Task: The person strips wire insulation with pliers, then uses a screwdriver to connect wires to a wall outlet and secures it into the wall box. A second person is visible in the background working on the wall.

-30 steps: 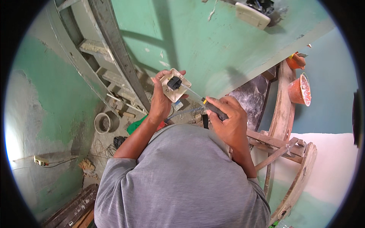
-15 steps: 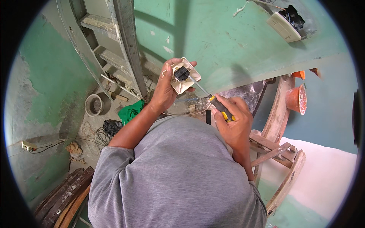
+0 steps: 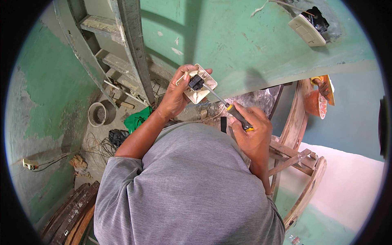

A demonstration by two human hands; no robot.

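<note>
My left hand (image 3: 176, 94) is closed around a square cream-coloured electrical faceplate (image 3: 200, 93), its hollow back turned up. A black terminal block (image 3: 196, 82) sits in the middle of that plate. In my right hand (image 3: 254, 130) is a screwdriver (image 3: 240, 116) with a black and yellow handle, gripped between thumb and fingers. Its metal shaft runs up and left, and the tip reaches the right side of the black block. Whether the tip sits in a screw is too small to tell.
A metal ladder (image 3: 132, 49) leans at the upper left, beside a bucket (image 3: 98, 114) on the floor. Another plate (image 3: 307, 30) hangs by a wall hole with wires. To the right are a wooden frame (image 3: 297, 110), an orange bowl (image 3: 315, 103) and another person's hand (image 3: 322, 87).
The view has shifted slightly. At the right, another person's hand with an orange tool has come into sight above the bowl. My hands keep their hold on the plate and screwdriver.
</note>
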